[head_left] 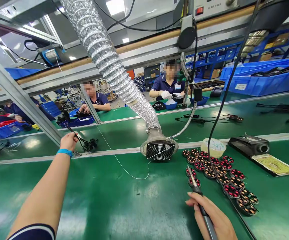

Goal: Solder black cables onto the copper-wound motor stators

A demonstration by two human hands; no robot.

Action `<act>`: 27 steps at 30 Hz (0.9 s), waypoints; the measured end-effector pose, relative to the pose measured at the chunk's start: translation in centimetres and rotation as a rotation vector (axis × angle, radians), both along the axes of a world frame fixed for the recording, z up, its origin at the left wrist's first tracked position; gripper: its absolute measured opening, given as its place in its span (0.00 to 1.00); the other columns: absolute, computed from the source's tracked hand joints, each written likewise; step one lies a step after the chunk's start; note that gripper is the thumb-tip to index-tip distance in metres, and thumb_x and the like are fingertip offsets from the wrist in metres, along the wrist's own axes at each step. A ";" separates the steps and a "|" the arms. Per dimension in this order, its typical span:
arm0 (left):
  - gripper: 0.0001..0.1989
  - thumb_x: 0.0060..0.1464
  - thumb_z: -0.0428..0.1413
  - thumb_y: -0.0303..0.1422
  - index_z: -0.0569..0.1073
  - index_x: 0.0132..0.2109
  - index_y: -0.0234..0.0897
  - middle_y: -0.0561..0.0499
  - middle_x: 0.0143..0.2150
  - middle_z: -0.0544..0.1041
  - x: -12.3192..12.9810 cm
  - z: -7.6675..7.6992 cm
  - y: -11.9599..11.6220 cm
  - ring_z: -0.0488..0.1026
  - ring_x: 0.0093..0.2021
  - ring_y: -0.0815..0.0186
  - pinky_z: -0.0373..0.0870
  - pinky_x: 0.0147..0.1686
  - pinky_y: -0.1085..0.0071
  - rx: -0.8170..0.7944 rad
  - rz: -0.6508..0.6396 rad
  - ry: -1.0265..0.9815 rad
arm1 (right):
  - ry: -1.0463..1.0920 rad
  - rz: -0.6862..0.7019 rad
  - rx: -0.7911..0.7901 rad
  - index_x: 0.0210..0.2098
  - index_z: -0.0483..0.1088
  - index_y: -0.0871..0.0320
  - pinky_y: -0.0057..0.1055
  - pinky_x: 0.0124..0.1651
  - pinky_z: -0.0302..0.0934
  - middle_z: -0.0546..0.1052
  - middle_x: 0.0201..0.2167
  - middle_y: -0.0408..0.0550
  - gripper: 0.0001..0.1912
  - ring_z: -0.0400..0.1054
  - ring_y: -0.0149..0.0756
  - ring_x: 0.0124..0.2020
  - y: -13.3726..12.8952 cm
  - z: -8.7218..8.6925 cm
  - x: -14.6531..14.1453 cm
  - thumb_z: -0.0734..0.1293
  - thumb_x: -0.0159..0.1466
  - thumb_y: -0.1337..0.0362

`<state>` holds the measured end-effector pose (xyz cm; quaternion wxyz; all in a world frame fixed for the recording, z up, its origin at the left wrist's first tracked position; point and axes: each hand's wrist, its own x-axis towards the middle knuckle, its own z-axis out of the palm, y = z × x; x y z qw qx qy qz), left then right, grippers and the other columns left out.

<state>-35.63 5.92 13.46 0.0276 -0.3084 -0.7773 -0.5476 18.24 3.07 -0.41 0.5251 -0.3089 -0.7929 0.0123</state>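
Observation:
At the far left of the bench, my left hand [68, 141], with a blue band at the wrist, pinches one end of a black cable [86, 144]. The rest of that cable lies bunched on the surface beyond the metal rail. In the lower right, my right hand [210, 216] grips a soldering iron [204, 213] by its dark handle, tip pointing up and away. The iron's tip is over two small round motor stators [193, 182] with red and black parts. Several more stators [219, 170], with red or copper windings, stand grouped to the right.
A fan-fronted fume hood [160, 150] hangs from a silver duct [119, 73] at the middle. Behind the stators are a solder roll [213, 147] and a soldering iron stand [249, 146] with a yellow sponge [274, 164]. A black cord [218, 116] crosses the right side. Co-workers sit opposite.

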 end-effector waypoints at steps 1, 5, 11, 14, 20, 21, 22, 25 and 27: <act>0.11 0.63 0.53 0.36 0.71 0.44 0.31 0.52 0.35 0.72 0.2 1.0 -0.9 0.69 0.28 0.73 0.70 0.26 0.75 0.050 0.012 -0.029 | 0.006 0.001 -0.006 0.45 0.69 0.56 0.21 0.31 0.71 0.78 0.25 0.41 0.11 0.75 0.30 0.25 -0.2 0.0 0.2 0.58 0.66 0.69; 0.09 0.62 0.53 0.33 0.68 0.35 0.31 0.57 0.27 0.65 1.5 5.6 -4.5 0.58 0.20 0.78 0.59 0.19 0.80 0.184 0.037 -0.106 | 0.020 0.030 -0.055 0.47 0.68 0.56 0.22 0.32 0.72 0.79 0.27 0.43 0.11 0.76 0.31 0.26 -1.1 0.3 0.9 0.59 0.66 0.68; 0.14 0.50 0.45 0.16 0.52 0.24 0.35 0.60 0.21 0.59 5.5 11.5 -8.4 0.48 0.17 0.78 0.49 0.19 0.83 0.240 0.001 0.021 | 0.061 0.089 -0.089 0.47 0.69 0.57 0.24 0.32 0.72 0.80 0.29 0.45 0.11 0.77 0.33 0.27 -2.0 0.6 1.1 0.60 0.66 0.69; 0.08 0.44 0.50 0.21 0.58 0.24 0.35 0.60 0.19 0.63 9.3 10.5 -10.4 0.54 0.19 0.77 0.53 0.21 0.82 0.100 -0.099 0.090 | 0.073 0.111 -0.110 0.47 0.68 0.57 0.25 0.34 0.73 0.80 0.29 0.45 0.12 0.77 0.33 0.28 -2.2 0.5 1.2 0.60 0.65 0.70; 0.10 0.55 0.50 0.38 0.74 0.36 0.42 0.53 0.31 0.77 21.4 -0.4 -13.9 0.71 0.30 0.65 0.68 0.31 0.71 -0.669 -0.715 0.384 | 0.105 0.117 -0.138 0.47 0.68 0.56 0.26 0.35 0.73 0.81 0.31 0.46 0.13 0.77 0.34 0.30 -2.8 1.1 1.4 0.61 0.64 0.73; 0.10 0.57 0.48 0.36 0.73 0.37 0.42 0.52 0.32 0.78 23.7 -2.5 -14.3 0.72 0.30 0.65 0.68 0.30 0.71 -0.786 -0.855 0.423 | 0.109 0.109 -0.141 0.47 0.68 0.56 0.27 0.36 0.73 0.81 0.31 0.46 0.13 0.77 0.34 0.30 -2.9 1.2 1.4 0.61 0.64 0.72; 0.09 0.58 0.48 0.33 0.73 0.38 0.41 0.51 0.32 0.78 25.8 -4.3 -14.5 0.73 0.30 0.65 0.68 0.30 0.71 -0.871 -0.974 0.497 | 0.115 0.097 -0.146 0.47 0.68 0.56 0.27 0.36 0.73 0.81 0.31 0.46 0.13 0.77 0.34 0.30 -2.9 1.2 1.5 0.61 0.64 0.72; 0.08 0.56 0.49 0.24 0.71 0.36 0.38 0.48 0.32 0.77 30.8 -8.1 -14.8 0.74 0.30 0.62 0.68 0.29 0.69 -1.002 -1.181 0.831 | 0.152 0.047 -0.193 0.47 0.68 0.57 0.30 0.37 0.73 0.81 0.32 0.47 0.12 0.77 0.35 0.31 -3.1 1.0 1.8 0.62 0.65 0.71; 0.07 0.55 0.49 0.22 0.71 0.36 0.36 0.47 0.31 0.76 33.1 -9.2 -14.6 0.74 0.29 0.61 0.67 0.26 0.68 -0.994 -1.253 0.982 | 0.194 0.025 -0.235 0.47 0.69 0.57 0.32 0.38 0.73 0.81 0.33 0.47 0.12 0.77 0.36 0.31 -3.4 0.8 1.9 0.62 0.65 0.71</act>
